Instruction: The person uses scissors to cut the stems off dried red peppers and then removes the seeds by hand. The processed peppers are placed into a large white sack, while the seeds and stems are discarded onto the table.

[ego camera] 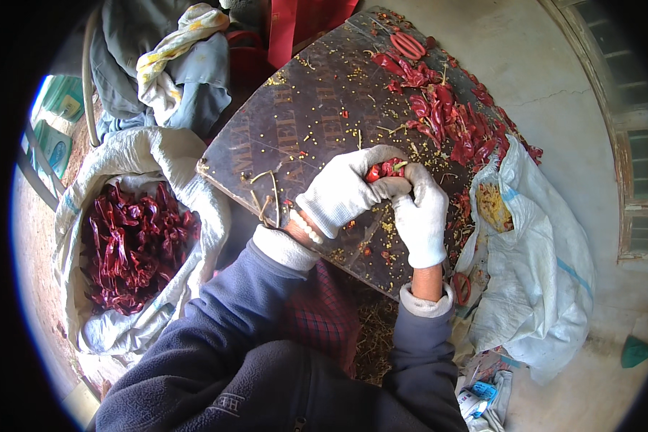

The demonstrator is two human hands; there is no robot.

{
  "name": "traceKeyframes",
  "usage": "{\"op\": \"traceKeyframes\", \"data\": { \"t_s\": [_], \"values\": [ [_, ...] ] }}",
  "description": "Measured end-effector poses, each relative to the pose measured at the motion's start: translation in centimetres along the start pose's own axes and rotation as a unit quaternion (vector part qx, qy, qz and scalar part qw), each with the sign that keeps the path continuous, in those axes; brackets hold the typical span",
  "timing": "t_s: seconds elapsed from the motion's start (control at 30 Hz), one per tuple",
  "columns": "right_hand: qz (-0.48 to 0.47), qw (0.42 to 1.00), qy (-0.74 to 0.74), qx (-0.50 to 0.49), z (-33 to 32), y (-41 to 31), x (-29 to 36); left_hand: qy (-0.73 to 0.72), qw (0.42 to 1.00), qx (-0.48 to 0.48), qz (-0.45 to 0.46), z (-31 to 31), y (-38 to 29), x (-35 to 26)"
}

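Note:
Both of my hands wear white knit gloves and meet above a dark wooden board [324, 135]. My left hand [351, 183] is wrapped around a dried red chili pepper [380, 170], whose pale green stem end shows at the right. The thumb and fingers of my right hand [422, 208] pinch at that stem end. Most of the pepper is hidden by the gloves. Yellow seeds and red scraps are strewn over the board beneath. A pile of dried red chilies [448, 116] lies along the board's right side.
At left, a white woven sack [194, 156] holds many dried chilies. Another white woven sack [540, 270] stands at right, with yellowish bits [494, 208] in its mouth. Red-handled scissors [407, 46] lie at the board's far end; another red handle [461, 289] sits near my right wrist.

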State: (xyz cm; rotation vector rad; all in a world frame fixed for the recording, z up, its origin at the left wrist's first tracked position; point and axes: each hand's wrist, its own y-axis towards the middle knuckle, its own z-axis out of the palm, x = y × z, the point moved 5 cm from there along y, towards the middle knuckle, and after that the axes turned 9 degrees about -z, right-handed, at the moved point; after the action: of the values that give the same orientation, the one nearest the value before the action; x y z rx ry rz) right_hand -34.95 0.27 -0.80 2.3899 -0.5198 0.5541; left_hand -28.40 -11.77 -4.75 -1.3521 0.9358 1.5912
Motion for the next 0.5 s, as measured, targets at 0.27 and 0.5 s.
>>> {"op": "traceKeyframes", "data": {
  "t_s": [0.27,0.5],
  "values": [
    [0.051,0.992,0.088,0.073,-2.2,-0.9,0.7,0.070,0.993,0.021,-0.090,0.2,-0.3,0.0],
    [-0.040,0.997,0.026,-0.069,-3.0,-0.4,1.2,0.054,0.989,0.070,-0.119,0.9,-0.9,0.0]
  ]
}}
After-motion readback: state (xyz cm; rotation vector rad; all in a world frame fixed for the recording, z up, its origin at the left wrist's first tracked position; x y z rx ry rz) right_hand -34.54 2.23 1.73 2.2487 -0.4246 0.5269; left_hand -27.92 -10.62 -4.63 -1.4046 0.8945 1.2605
